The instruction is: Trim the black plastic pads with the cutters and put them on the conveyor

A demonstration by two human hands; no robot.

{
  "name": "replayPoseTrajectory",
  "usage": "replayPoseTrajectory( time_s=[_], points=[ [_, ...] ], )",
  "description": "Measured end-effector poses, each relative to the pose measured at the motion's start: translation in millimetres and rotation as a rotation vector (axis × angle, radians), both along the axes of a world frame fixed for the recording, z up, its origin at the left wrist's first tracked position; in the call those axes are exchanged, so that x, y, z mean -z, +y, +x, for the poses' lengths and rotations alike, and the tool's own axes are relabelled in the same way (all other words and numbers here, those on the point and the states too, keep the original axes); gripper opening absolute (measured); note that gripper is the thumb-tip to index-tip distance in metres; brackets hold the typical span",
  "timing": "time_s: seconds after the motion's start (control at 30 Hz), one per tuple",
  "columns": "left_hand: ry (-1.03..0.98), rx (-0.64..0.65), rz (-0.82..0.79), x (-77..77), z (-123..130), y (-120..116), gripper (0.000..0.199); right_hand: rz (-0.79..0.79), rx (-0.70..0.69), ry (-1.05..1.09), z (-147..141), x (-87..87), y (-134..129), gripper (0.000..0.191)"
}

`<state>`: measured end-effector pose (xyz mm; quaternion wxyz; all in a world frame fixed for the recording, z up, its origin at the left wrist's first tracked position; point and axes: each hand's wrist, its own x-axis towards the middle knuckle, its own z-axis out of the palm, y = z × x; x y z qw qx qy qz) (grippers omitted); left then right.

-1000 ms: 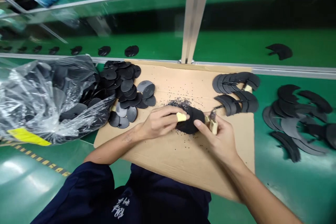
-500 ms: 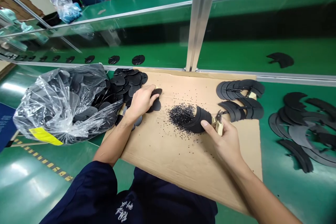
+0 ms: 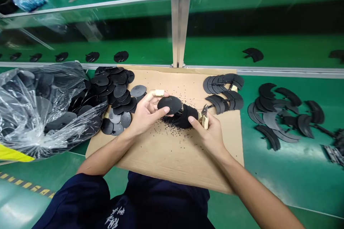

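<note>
My left hand [image 3: 145, 114] pinches a flat black disc [image 3: 170, 104] between thumb and fingers, over the middle of the cardboard sheet [image 3: 161, 157]. Beside it, my right hand [image 3: 212, 132] holds small nippers [image 3: 204, 114] and a curved black plastic piece [image 3: 186, 117] under the thumb. The disc overlaps the left end of the curved piece; whether they touch I cannot tell. Under both lies a heap of tiny black bits [image 3: 174, 127], partly hidden. Pale wraps cover some fingertips. Left of my left hand, many loose black discs [image 3: 118, 94] are piled.
A clear plastic bag [image 3: 53, 114] of black discs lies at left. Curved black pieces [image 3: 223, 102] sit in two rows at the cardboard's right, more [image 3: 276, 114] on the green table. A metal post [image 3: 181, 21] rises behind; black parts [image 3: 92, 56] line the green surface beyond.
My left hand has left the disc pile and come right with a disc, up to the curved piece. My right hand still holds the nippers and curved piece. The view has shifted right.
</note>
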<state>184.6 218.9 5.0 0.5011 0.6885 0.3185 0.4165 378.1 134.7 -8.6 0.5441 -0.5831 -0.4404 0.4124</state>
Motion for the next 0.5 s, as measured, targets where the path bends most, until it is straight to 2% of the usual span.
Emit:
replayPoseTrajectory(
  time_s=[0.13,0.23,0.33,0.5],
  points=[
    [0.189,-0.127,0.266,0.1,4,-9,0.028,-0.026,-0.022,0.069,-1,-0.5,-2,0.044],
    [0.311,-0.118,0.450,-0.7,6,-15,0.025,-0.037,-0.024,0.101,-2,-1.6,-2,0.041],
    [0.258,-0.135,0.436,-0.7,6,-17,0.017,-0.046,-0.015,0.111,-2,-2.9,-2,0.041],
    [0.241,-0.158,0.384,0.6,6,-16,0.021,-0.060,-0.056,0.139,-3,-5.0,-3,0.038]
  ],
)
